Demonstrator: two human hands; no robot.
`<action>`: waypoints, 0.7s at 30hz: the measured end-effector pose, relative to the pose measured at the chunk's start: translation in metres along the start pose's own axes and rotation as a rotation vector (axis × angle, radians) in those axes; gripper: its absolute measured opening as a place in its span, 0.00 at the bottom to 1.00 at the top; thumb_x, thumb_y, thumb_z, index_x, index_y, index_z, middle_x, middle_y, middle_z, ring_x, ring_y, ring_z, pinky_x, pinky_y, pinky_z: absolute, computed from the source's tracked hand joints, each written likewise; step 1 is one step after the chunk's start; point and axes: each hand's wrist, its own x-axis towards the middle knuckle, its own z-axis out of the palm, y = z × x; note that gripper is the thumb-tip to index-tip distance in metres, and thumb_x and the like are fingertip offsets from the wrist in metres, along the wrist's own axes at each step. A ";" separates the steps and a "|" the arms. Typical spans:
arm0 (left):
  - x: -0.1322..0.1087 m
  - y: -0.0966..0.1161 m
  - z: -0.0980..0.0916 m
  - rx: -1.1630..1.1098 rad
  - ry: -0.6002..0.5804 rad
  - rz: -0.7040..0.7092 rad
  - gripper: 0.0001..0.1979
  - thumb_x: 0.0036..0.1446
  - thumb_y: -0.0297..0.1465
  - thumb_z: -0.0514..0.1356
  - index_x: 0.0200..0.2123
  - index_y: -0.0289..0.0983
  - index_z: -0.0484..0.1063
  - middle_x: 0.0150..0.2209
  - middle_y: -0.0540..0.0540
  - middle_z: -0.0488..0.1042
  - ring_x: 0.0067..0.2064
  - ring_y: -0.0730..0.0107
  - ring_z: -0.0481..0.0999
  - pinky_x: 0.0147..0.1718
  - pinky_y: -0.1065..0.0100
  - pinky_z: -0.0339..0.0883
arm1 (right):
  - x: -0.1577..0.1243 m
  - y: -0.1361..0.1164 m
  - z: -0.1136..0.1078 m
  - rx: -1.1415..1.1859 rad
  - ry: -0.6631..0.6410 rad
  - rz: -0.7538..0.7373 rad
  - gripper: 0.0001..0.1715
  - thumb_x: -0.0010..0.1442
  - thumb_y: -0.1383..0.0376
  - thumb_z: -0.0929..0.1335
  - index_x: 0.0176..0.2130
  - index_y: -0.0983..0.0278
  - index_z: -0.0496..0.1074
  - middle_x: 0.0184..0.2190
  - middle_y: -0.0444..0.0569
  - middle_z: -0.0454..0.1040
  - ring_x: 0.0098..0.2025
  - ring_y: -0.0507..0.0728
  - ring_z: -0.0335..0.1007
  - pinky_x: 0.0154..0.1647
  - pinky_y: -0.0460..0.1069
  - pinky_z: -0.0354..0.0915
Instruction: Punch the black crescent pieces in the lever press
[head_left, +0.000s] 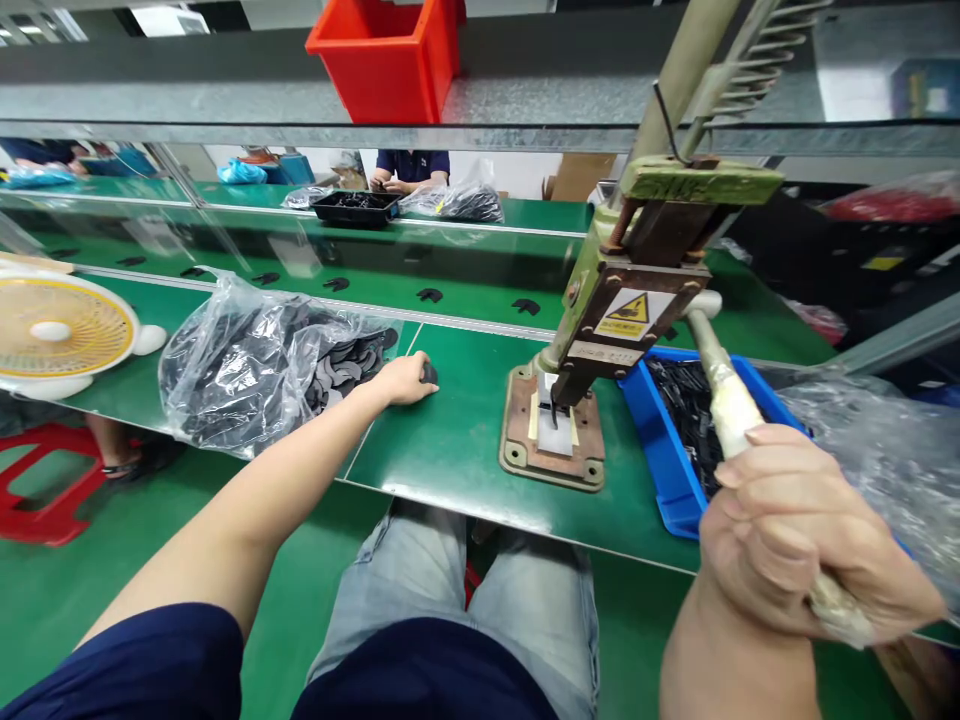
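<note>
My right hand (814,530) is wrapped round the tape-covered lever handle (731,402) of a green hand press (596,285). The press head is low over its base plate (517,432), where a dark piece (553,410) lies under the ram on a light pad. Out to the left, my left hand (405,380) is closed on a small flat black piece (430,374), just above the green bench. Beside that hand a clear plastic bag (225,370) lies open, with many curved black pieces (345,368) spilling from its mouth.
A blue bin (679,510) of black parts stands right of the press. Black pieces (430,295) lie spaced along the green conveyor (480,270) behind. A fan (56,330) sits at far left, a red bin (386,60) on the shelf overhead. A person (412,170) sits across.
</note>
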 end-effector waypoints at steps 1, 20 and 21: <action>-0.001 0.005 0.004 -0.044 0.006 0.032 0.30 0.61 0.39 0.67 0.63 0.36 0.65 0.51 0.38 0.81 0.54 0.53 0.81 0.50 0.63 0.69 | 0.000 0.000 0.000 0.001 -0.004 0.000 0.24 0.53 0.59 0.74 0.15 0.60 0.62 0.15 0.42 0.67 0.22 0.57 0.70 0.38 0.63 0.68; -0.024 0.088 0.008 -0.099 -0.016 0.433 0.10 0.60 0.35 0.67 0.45 0.42 0.81 0.42 0.44 0.82 0.44 0.59 0.80 0.43 0.65 0.69 | 0.004 -0.011 0.005 -0.009 -0.033 0.023 0.22 0.55 0.63 0.73 0.17 0.62 0.62 0.16 0.41 0.66 0.23 0.55 0.68 0.42 0.63 0.68; -0.024 0.093 0.014 -0.176 -0.011 0.402 0.11 0.60 0.36 0.67 0.46 0.42 0.80 0.40 0.46 0.82 0.42 0.61 0.80 0.41 0.66 0.69 | 0.004 -0.011 0.005 -0.006 -0.033 0.020 0.21 0.55 0.63 0.73 0.17 0.62 0.62 0.16 0.41 0.66 0.23 0.55 0.68 0.42 0.63 0.68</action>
